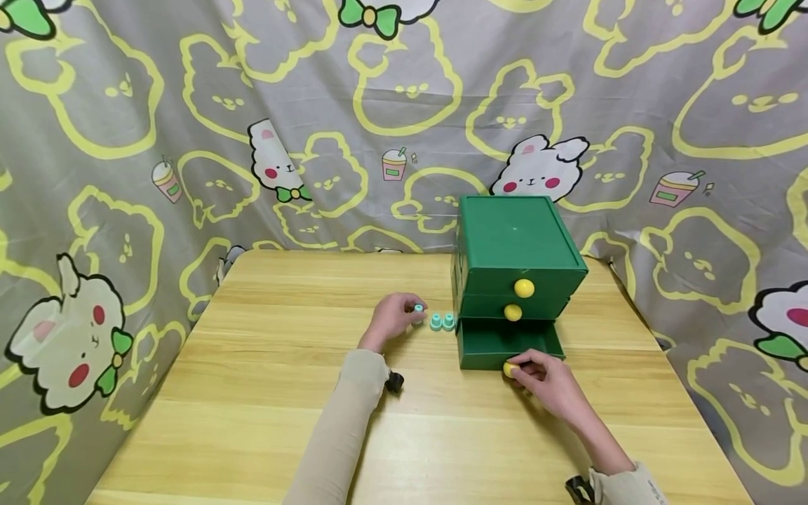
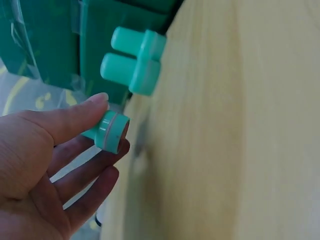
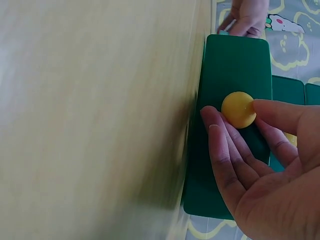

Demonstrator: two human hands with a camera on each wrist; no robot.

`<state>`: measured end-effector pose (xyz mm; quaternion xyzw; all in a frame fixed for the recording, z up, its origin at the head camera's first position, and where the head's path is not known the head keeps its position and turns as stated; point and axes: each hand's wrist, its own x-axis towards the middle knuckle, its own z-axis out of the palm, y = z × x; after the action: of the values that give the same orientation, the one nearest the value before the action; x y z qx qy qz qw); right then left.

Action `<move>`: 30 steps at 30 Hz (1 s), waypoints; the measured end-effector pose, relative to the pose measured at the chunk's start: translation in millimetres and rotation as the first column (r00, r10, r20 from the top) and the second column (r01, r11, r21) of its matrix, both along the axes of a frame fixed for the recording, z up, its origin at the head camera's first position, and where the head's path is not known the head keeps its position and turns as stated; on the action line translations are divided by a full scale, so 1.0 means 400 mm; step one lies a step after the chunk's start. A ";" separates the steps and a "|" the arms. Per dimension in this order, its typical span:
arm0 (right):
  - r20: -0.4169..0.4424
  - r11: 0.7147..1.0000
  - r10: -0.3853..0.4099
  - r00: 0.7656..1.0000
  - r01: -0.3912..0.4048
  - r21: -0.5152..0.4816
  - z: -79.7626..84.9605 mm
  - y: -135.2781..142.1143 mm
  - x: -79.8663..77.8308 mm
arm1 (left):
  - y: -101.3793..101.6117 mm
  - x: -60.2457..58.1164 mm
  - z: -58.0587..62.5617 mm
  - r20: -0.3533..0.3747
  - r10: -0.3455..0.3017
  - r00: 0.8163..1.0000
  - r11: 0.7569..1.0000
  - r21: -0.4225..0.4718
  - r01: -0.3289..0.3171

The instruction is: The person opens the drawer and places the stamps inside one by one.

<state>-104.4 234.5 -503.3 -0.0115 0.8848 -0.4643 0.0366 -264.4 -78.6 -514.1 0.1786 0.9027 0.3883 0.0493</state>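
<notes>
A small teal stepped cap-like piece [image 2: 111, 131] is pinched between the thumb and fingers of my left hand [image 1: 393, 317]. Two more teal pieces [image 1: 442, 322] stand side by side on the table, just right of that hand and against the cabinet's left side. My right hand [image 1: 548, 382] pinches the round yellow knob [image 3: 238, 110] of the bottom drawer [image 1: 473, 358]. That drawer is pulled out from the green cabinet [image 1: 517, 235], and its visible inside shows only bare green. The two upper drawers are closed, each with a yellow knob [image 1: 524, 288].
The cabinet stands on a wooden table [image 1: 265, 393] towards the back right. Behind and beside the table hangs a grey curtain [image 1: 315, 105] with cartoon animals. A black strap [image 1: 394, 382] shows at the left wrist.
</notes>
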 end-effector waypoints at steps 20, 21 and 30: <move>-0.014 1.000 0.003 1.000 -0.003 -0.017 0.010 0.000 0.006 | 0.070 0.042 0.085 -0.221 0.099 0.970 0.990 0.118 -0.074; -0.015 1.000 0.007 1.000 -0.007 -0.016 0.010 0.001 0.005 | 0.074 0.046 0.090 -0.225 0.095 0.970 0.990 0.123 -0.068; 0.016 1.000 -0.004 1.000 0.004 -0.022 0.006 0.002 0.004 | 0.097 0.073 0.114 -0.242 0.054 0.969 0.995 0.098 -0.031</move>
<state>-102.8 235.4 -501.0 -0.0064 0.8793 -0.4743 0.0427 -235.1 -39.7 -468.4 0.2076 0.8865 0.4060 -0.0790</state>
